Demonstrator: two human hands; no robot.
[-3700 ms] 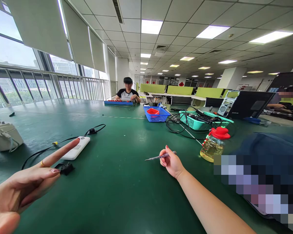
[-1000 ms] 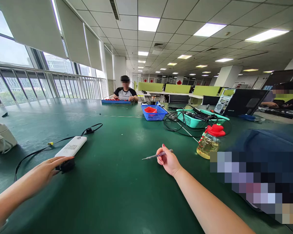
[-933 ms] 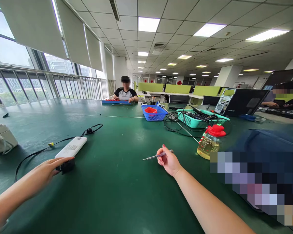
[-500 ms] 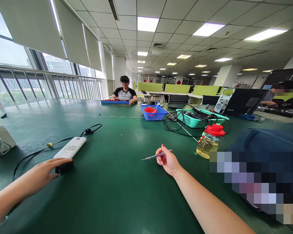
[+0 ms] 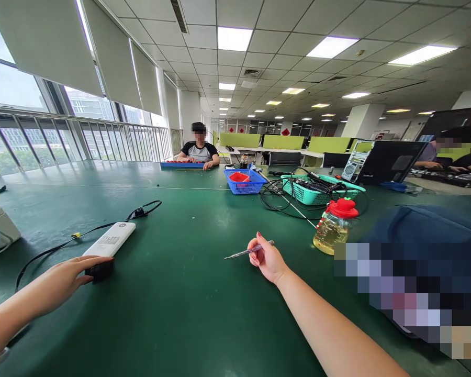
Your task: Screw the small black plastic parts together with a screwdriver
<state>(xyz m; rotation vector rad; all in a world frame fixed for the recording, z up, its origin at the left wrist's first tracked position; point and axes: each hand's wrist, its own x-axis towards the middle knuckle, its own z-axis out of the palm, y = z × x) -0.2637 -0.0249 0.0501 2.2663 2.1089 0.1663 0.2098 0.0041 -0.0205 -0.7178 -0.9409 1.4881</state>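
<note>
Head view: the screwdriver (image 5: 238, 254) is sitting in the right hand (image 5: 267, 261), over the middle of the desk (image 5: 172, 319); its long axis is running sideways, tip pointing left and slightly toward the wearer, butt showing past the thumb; the black block (image 5: 102, 270) is lying left of that tip, well apart, and the left hand (image 5: 58, 281) is far the nearer, already touching it; the white box (image 5: 112, 240) is resting just beyond the block, contact hidden.

Right forearm is reaching in from lower right; its fingers are curling closed, pinching the screwdriver; whether the hand is resting on the desk, cannot tell. Left forearm is coming in low from the left edge, palm facing down; its fingers are lying fairly straight over the block's top, thumb at the near side; gripping or merely resting, cannot tell.
</note>
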